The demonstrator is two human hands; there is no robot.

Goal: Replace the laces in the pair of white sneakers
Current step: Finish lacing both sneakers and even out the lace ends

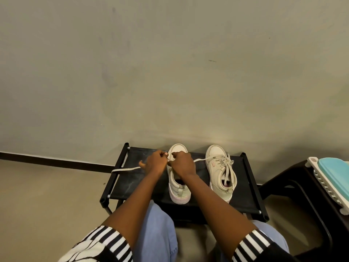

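One white sneaker (178, 186) sits on a low black bench (132, 178) by the wall (170, 72), toe to the wall, and the other sneaker (221, 171) sits just to its right, all laced up. Both hands are over the front of the first one. The left hand (155, 163) and right hand (183, 163) are close together, fingers curled, each pinching a loose lace (124, 169). One end hangs off the bench's left edge, and the other runs toward the laced sneaker. Off to the right stands a black stool (279, 178) with a blue-green thing (336, 171) on it
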